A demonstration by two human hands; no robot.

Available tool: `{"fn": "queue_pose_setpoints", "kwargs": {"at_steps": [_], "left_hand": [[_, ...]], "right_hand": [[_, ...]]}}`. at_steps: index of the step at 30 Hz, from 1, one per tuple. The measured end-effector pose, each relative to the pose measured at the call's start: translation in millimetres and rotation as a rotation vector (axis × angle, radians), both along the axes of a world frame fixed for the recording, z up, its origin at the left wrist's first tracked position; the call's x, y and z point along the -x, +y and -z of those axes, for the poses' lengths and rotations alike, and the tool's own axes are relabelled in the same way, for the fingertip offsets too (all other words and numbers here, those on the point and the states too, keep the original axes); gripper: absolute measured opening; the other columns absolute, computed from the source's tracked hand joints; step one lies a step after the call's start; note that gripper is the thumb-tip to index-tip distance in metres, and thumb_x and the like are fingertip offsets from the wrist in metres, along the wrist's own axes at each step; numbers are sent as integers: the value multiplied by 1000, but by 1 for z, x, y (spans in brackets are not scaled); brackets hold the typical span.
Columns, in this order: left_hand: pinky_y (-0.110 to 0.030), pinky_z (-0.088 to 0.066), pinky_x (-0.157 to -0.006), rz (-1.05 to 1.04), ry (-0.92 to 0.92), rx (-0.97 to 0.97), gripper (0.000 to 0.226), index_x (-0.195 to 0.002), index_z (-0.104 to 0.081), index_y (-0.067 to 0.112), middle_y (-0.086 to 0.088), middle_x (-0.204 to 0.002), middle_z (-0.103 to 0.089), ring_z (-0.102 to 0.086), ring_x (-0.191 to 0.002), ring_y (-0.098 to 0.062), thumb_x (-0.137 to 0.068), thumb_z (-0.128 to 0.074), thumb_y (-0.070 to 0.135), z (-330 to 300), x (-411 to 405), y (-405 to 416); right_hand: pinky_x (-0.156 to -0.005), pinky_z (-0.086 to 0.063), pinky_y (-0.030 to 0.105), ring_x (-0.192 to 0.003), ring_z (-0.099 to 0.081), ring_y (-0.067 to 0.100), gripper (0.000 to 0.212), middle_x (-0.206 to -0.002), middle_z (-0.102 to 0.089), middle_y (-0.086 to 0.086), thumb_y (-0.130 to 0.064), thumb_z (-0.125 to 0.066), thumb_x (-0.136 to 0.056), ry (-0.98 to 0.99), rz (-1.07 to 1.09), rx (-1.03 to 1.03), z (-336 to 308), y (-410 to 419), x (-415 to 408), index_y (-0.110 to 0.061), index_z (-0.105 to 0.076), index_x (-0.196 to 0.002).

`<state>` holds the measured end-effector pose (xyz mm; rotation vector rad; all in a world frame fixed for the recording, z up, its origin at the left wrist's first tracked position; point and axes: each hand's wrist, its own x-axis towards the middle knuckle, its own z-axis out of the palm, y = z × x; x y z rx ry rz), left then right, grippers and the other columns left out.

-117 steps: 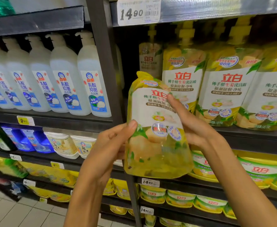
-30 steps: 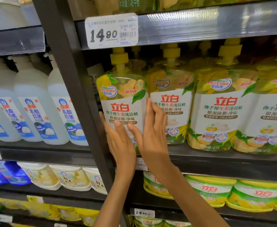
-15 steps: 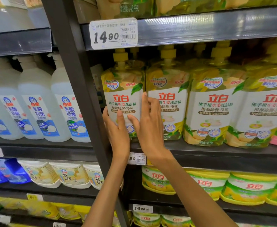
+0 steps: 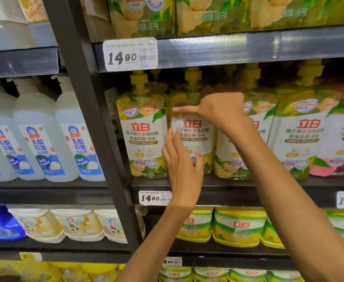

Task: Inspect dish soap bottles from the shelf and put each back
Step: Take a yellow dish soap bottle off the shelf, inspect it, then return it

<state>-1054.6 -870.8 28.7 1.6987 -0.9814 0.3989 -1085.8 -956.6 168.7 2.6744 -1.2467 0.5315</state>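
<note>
a dark metal shelf [image 4: 238,185] carries a row of yellow-green dish soap bottles with pump tops, and its upright post [image 4: 89,123] splits this bay from the one to the left. in that left bay stand white bottles [image 4: 44,135] with blue labels. on the shelf below lie low yellow refill tubs [image 4: 238,228], and above, the bottoms of more green packs [image 4: 207,15] show.

the second dish soap bottle [image 4: 193,135] from the post stands upright on the shelf, touching the first dish soap bottle [image 4: 144,131] on its left and another on its right. the right hand [image 4: 222,110] grips its upper part near the shoulder, thumb stretched leftward across the front, the other fingers hidden behind it. the left hand [image 4: 182,163] lies against the lower front of the same bottle, fingers fairly straight and pointing up, thumb curled toward the label; whether it truly pinches the bottle i cannot tell.

a white price tag [image 4: 130,53] reading 14.90 sits on the rail above the bottles, and a smaller price tag [image 4: 154,198] with the same figure sits on the rail below, just left of the left wrist.
</note>
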Motion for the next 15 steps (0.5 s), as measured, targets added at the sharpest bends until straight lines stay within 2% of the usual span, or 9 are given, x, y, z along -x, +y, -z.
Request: {"fn": "queue_pose_setpoints", "kwargs": {"at_steps": [2,7,12,15], "left_hand": [[-23,-16,-113,37,46,40,67,-147,-22,10,-5,-154,-22,-17,-140,-16,-91,-57,9,0,1,1],[-33,-30,-113,154,249,181,64,-146,-28,20,0,-145,-35,-30,-136,-13,-90,-60,10,-5,-2,11],[-2,-32,-93,186,310,287,56,-138,-36,27,18,-122,-42,-42,-115,3,-90,-62,13,-6,-3,23],[-4,-37,-90,240,353,354,50,-128,-38,36,11,-119,-46,-46,-110,1,-89,-65,19,-3,-5,31]], "right_hand": [[-51,-19,24,-53,-41,13,78,-56,-49,-2,-92,-34,-62,-66,-5,38,4,0,1,-17,-51,-55],[-48,-19,25,-48,-38,12,75,-48,-44,-2,-92,-46,-56,-230,-37,60,2,4,9,-17,-41,-55],[-46,-18,27,-46,-35,10,79,-48,-40,-3,-90,-57,-45,-362,-142,97,0,15,23,-16,-32,-54],[-48,-21,30,-47,-36,12,80,-49,-40,-2,-90,-54,-38,-390,-169,88,-3,25,30,-15,-32,-53]]}}
